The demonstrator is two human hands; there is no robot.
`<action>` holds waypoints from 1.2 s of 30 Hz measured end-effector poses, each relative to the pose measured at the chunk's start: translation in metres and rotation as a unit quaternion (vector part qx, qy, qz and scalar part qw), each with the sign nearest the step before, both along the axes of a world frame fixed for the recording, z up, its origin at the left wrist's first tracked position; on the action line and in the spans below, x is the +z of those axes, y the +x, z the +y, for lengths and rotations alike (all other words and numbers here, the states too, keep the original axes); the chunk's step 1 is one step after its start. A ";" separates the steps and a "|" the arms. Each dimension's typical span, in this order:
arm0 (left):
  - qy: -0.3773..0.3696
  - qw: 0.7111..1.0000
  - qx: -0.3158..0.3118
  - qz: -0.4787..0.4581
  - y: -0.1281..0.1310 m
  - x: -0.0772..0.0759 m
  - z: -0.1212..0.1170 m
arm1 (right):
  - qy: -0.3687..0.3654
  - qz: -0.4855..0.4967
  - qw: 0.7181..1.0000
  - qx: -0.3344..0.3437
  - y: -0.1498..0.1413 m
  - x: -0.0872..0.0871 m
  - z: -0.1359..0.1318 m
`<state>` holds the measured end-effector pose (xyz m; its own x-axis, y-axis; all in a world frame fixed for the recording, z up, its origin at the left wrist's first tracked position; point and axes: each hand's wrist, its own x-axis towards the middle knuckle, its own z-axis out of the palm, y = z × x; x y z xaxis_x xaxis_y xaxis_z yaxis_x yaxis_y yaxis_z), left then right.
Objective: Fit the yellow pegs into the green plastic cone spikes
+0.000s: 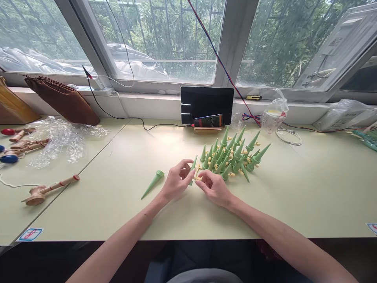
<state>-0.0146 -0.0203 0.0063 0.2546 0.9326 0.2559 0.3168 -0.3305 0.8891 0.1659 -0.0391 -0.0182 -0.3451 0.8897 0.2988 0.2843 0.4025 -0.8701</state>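
Centrally, over the pale green table (294,196), 2 bare hands are met. A green cone spike (193,166) is pinched in the fingers of the left hand (176,182), tip pointing up and away. A small yellow fitting (198,179) is pinched between thumb and fingertips of the right hand (214,188) and is held against the spike's lower end. Just behind the hands a pile of green spikes (235,155) with yellow fittings is lying on the table. 1 lone green spike (153,183) is laid flat left of the left hand, apart from it. A dark tablet (207,104) is propped at the window sill, with a phone (207,120) leaned before it. Wooden kendama toys (47,189) are seen far left.
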 end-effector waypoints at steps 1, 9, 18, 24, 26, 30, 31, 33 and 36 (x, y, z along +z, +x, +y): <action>-0.001 1.000 0.000 -0.001 0.000 0.000 0.000 | 0.001 0.003 1.000 0.000 0.000 0.000 0.000; -0.014 1.000 -0.024 -0.015 -0.001 -0.001 0.000 | 0.012 -0.011 1.000 0.011 0.001 0.002 -0.002; -0.028 0.999 -0.013 -0.038 0.002 0.003 -0.001 | -0.005 -0.003 1.000 0.007 0.000 0.000 0.000; -0.042 0.998 -0.004 -0.051 0.002 0.003 0.001 | -0.001 0.011 1.000 0.003 0.000 0.002 0.000; -0.048 0.997 -0.012 -0.054 0.002 0.003 0.000 | 0.001 0.010 1.000 0.006 0.000 0.002 -0.001; -0.078 0.994 -0.041 -0.072 0.002 0.005 0.000 | 0.003 0.004 1.000 0.016 0.001 0.001 -0.001; -0.088 0.992 -0.048 -0.077 0.002 0.005 -0.001 | 0.004 0.004 1.000 0.018 0.001 0.001 -0.001; -0.103 0.989 -0.060 -0.087 0.002 0.005 -0.001 | 0.008 0.002 1.000 0.020 0.001 0.001 0.000; -0.110 0.986 -0.070 -0.101 0.001 0.004 -0.001 | 0.013 -0.006 1.000 0.024 0.001 0.002 0.000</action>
